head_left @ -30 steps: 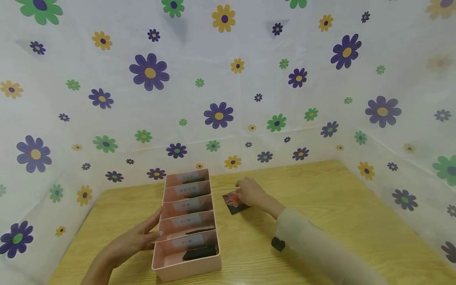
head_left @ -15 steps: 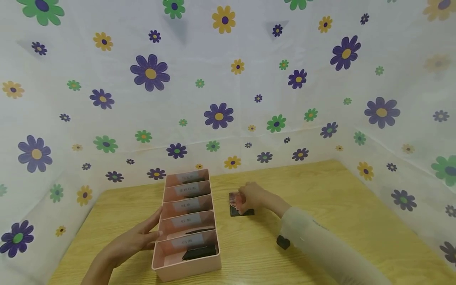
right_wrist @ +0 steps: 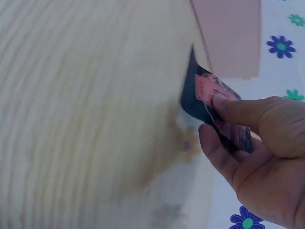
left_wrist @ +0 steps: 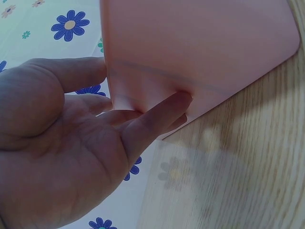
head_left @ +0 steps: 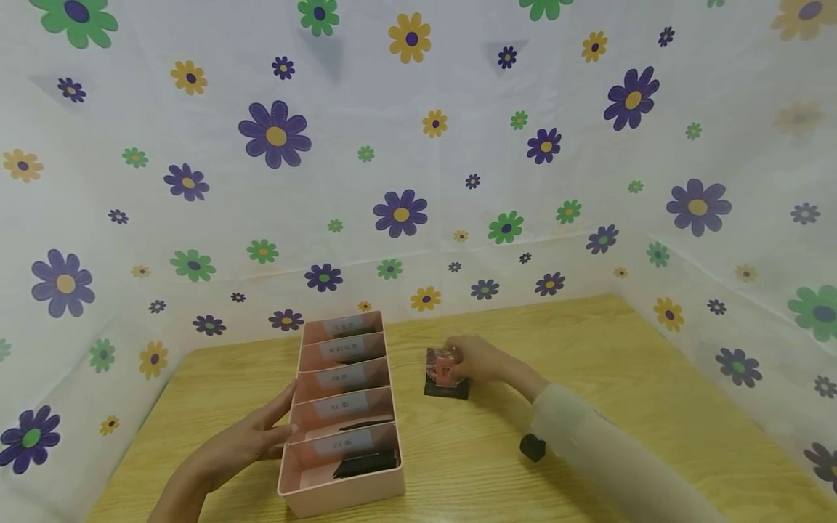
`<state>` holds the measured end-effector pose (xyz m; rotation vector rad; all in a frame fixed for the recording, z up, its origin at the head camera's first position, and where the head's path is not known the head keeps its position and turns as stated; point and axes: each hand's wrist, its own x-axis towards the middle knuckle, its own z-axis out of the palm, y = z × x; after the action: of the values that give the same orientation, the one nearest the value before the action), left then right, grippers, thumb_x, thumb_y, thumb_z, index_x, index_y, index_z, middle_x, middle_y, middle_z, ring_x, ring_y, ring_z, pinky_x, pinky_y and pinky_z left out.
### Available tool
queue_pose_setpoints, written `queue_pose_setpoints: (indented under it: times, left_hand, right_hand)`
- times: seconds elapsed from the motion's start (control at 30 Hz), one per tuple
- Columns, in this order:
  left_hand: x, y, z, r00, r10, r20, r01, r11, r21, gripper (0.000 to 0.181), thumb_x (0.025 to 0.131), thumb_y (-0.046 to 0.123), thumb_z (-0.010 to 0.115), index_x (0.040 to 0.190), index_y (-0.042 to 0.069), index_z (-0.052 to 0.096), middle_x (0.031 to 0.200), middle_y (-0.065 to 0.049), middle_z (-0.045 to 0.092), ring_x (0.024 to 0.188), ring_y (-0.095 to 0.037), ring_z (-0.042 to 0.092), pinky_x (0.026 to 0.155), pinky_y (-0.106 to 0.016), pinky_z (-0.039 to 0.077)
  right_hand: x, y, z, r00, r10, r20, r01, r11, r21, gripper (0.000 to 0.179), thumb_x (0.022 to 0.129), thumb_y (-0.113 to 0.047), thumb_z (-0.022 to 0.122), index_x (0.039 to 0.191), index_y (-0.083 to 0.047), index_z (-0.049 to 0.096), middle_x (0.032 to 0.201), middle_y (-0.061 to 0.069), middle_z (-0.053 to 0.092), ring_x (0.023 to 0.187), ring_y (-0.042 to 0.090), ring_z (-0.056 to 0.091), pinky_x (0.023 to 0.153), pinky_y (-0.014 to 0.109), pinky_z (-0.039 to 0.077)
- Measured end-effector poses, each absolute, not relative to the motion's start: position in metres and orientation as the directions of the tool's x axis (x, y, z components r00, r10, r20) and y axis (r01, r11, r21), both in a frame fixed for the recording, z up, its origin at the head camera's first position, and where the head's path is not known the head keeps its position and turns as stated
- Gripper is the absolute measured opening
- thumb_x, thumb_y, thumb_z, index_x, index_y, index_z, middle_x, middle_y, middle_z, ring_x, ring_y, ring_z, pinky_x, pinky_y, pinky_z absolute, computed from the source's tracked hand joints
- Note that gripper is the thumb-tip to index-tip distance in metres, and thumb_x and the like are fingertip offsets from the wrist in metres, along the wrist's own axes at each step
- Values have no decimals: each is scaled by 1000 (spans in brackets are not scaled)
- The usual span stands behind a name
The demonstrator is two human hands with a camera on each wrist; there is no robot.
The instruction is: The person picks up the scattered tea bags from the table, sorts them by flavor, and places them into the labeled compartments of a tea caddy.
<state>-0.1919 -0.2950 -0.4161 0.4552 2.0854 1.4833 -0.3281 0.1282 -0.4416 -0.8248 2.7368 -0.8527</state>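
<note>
In the head view, my right hand (head_left: 482, 359) holds a small flat black packet (head_left: 447, 385) with a reddish printed picture and a pink label, right of the box. My thumb lies over the print and the fingers are behind it in the right wrist view, where the packet's black end (right_wrist: 190, 95) bends. My left hand (head_left: 245, 443) rests against the left side of a long pink divided box (head_left: 346, 497). In the left wrist view, its extended fingers (left_wrist: 159, 112) touch the box's outer wall (left_wrist: 200, 47), with the thumb at the wall's edge.
The box's compartments bear pale labels (head_left: 353, 441); black packets (head_left: 368, 463) lie in the nearest one and dark edges show in others. The box stands on a wood-grain table (head_left: 588, 349). A flower-print cloth (head_left: 458, 145) encloses the back and sides. A small black object (head_left: 532, 447) hangs below the right sleeve.
My right hand has moved slightly right with the packet, which has turned from slanted to nearly straight, and its pink label shows more. The left hand and the box have stayed put.
</note>
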Motion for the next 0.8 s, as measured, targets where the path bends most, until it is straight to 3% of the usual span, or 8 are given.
queue_pose_setpoints:
  times: [0.17,0.33,0.57,0.7,0.8]
  left_hand:
    - [-192,-295,-416,-799,556,-227,-35,334,942,79,112,27,46,166,17,-11,170,-22,-12,144,-46,37,106,-46,50]
    - [-192,-295,-416,-801,553,-228,-38,333,942,79,112,26,46,165,16,-11,170,-22,-12,144,-46,36,106,-47,50]
    - [-192,-295,-416,-799,558,-224,-39,323,946,79,112,26,47,165,16,-11,169,-23,-13,145,-46,36,106,-47,50]
    - [-192,-295,-416,-799,558,-223,-39,323,946,79,112,26,47,166,17,-11,170,-23,-13,145,-46,36,106,-46,50]
    - [-192,-295,-416,-800,556,-226,-40,326,944,79,112,26,46,166,17,-10,170,-22,-12,145,-45,36,106,-46,50]
  right_hand:
    - [-325,135,-433,-800,-597,61,-481,576,-661,36,96,1,69,132,-1,66,115,15,73,93,22,71,78,40,61]
    - [-321,139,-420,-788,-610,79,-407,420,-811,41,100,1,63,141,3,58,116,19,73,84,19,72,75,52,61]
    - [-315,139,-409,-782,-618,80,-374,363,-853,41,102,2,60,143,3,57,115,17,73,84,20,71,80,63,57]
    - [-311,138,-406,-777,-625,75,-367,354,-860,41,103,2,58,144,3,56,115,17,73,83,20,70,80,63,57]
    - [-306,135,-398,-768,-631,107,-423,376,-825,42,104,0,58,146,1,55,114,16,73,81,18,70,76,50,61]
